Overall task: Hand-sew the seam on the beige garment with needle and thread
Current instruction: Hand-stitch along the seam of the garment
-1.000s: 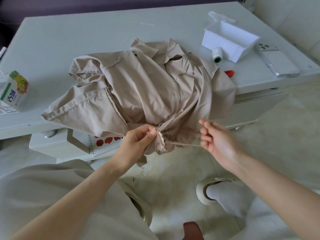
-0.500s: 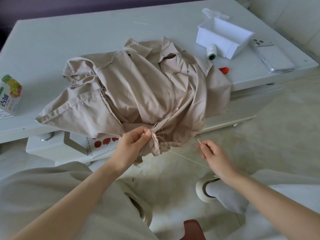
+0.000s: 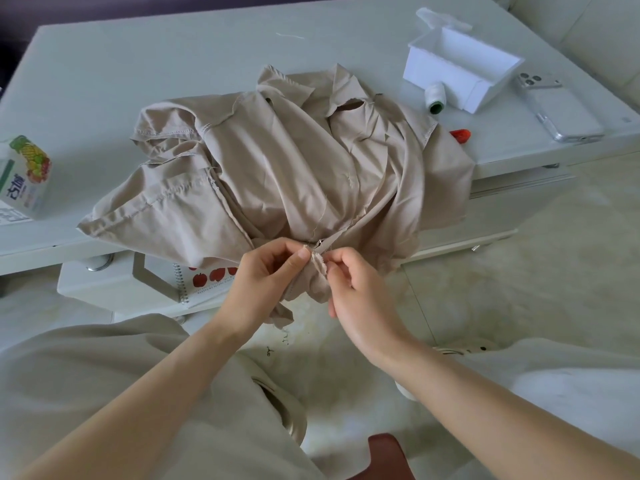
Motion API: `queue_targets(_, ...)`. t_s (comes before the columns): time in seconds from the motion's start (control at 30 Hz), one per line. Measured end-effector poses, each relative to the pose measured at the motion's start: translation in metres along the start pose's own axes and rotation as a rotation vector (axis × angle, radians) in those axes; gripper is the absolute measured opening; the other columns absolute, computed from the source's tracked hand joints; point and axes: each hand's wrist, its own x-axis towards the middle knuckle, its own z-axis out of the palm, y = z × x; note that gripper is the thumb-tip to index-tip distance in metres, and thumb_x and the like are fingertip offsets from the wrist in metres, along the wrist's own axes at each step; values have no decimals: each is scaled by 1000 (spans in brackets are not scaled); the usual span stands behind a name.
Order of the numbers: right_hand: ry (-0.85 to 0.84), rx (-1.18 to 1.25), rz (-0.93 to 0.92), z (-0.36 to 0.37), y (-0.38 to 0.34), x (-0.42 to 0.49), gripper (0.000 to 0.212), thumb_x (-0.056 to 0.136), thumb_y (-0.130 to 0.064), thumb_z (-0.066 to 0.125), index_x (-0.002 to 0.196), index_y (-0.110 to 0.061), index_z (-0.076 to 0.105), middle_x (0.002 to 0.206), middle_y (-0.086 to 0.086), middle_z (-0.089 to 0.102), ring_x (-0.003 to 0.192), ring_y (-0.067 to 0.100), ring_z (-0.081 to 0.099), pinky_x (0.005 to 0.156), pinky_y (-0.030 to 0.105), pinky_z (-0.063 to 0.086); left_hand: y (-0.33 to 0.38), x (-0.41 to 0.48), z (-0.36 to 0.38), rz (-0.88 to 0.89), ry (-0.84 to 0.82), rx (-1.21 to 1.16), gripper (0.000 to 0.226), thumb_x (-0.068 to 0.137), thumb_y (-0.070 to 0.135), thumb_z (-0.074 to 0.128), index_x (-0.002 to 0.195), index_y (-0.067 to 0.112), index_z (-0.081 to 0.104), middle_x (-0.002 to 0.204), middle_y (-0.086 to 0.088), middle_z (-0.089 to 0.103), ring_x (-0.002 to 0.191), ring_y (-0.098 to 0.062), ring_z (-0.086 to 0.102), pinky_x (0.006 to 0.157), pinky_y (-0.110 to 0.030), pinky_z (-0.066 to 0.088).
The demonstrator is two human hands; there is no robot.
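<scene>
The beige garment lies crumpled on the white table, its lower part hanging over the front edge. My left hand pinches the frayed seam edge between thumb and fingers. My right hand is right beside it, its thumb and forefinger pinching the needle, whose thin tip points up and left at the seam. The thread is too fine to make out.
A white plastic box and a thread spool stand at the table's back right, with a phone and a small red object nearby. A juice carton sits at the left edge. A spiral notebook lies on the shelf below.
My right hand, which had drawn the thread out to the right and down, has come back left to the seam. My left hand kept its pinch on the seam.
</scene>
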Motion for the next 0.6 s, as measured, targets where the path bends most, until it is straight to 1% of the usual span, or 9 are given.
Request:
queue_targets(0.07, -10, 6, 30, 2, -2, 1, 19, 99, -16, 40, 94, -22, 57, 58, -13, 48, 52, 1, 46, 50, 12, 33, -1, 0, -1, 44, 17, -6, 25, 84, 37, 57, 80, 14, 66, 70, -25, 59, 57, -27, 51, 49, -34, 51)
queue_targets(0.1, -11, 4, 45, 2, -2, 1, 19, 99, -16, 40, 93, -23, 57, 58, -12, 49, 50, 1, 46, 49, 12, 32, -1, 0, -2, 57, 22, -13, 25, 82, 38, 58, 79, 14, 65, 69, -23, 58, 58, -24, 50, 51, -30, 48)
queue_targets(0.17, -13, 10, 72, 1, -3, 3, 20, 99, -17, 40, 92, -23, 57, 59, -9, 50, 45, 3, 45, 47, 15, 36, 0, 0, -2, 57, 28, -38, 25, 82, 37, 57, 80, 13, 64, 72, -18, 61, 63, -22, 54, 59, -33, 47)
queue_targets(0.23, -34, 43, 101, -3, -5, 4, 20, 99, -15, 40, 91, -20, 58, 55, -9, 50, 38, 4, 45, 44, 18, 40, 0, 0, -2, 55, 42, -49, 25, 83, 36, 57, 81, 12, 63, 73, -15, 63, 67, -21, 57, 64, -36, 49)
queue_targets(0.3, -74, 57, 120, -6, -5, 5, 21, 98, -10, 40, 91, -15, 59, 45, -13, 49, 37, 6, 45, 44, 21, 43, 0, 0, -2, 64, 64, -48, 22, 86, 34, 57, 80, 13, 62, 69, -7, 62, 65, -19, 55, 59, -32, 48)
queue_targets(0.37, -123, 63, 151, -9, -4, 6, 23, 98, -6, 39, 90, -14, 60, 39, -13, 46, 38, 6, 46, 48, 24, 49, 0, 0, -2, 77, 81, -54, 18, 90, 27, 56, 79, 14, 61, 63, 2, 60, 60, -17, 52, 51, -24, 45)
queue_targets(0.47, -205, 65, 202, -11, 0, 7, 23, 98, -6, 39, 95, -12, 61, 40, -8, 45, 39, 8, 52, 66, 38, 58, 1, 0, -2, 81, 85, -56, 18, 92, 22, 56, 78, 12, 60, 59, 4, 58, 58, -17, 49, 47, -21, 42)
queue_targets(0.53, -255, 81, 217, -12, 0, 6, 19, 99, -7, 40, 97, -11, 58, 41, -6, 47, 40, 8, 56, 75, 44, 58, 2, -1, -1, 76, 72, -60, 17, 91, 23, 57, 78, 12, 61, 58, 6, 58, 57, -14, 50, 46, -21, 43)
queue_targets(0.6, -285, 116, 221, -13, 0, 5, 15, 99, -7, 41, 97, -9, 56, 44, -3, 49, 40, 7, 55, 78, 48, 56, 2, -2, -1, 65, 61, -63, 17, 90, 24, 57, 79, 13, 62, 59, 5, 59, 57, -13, 52, 46, -22, 44)
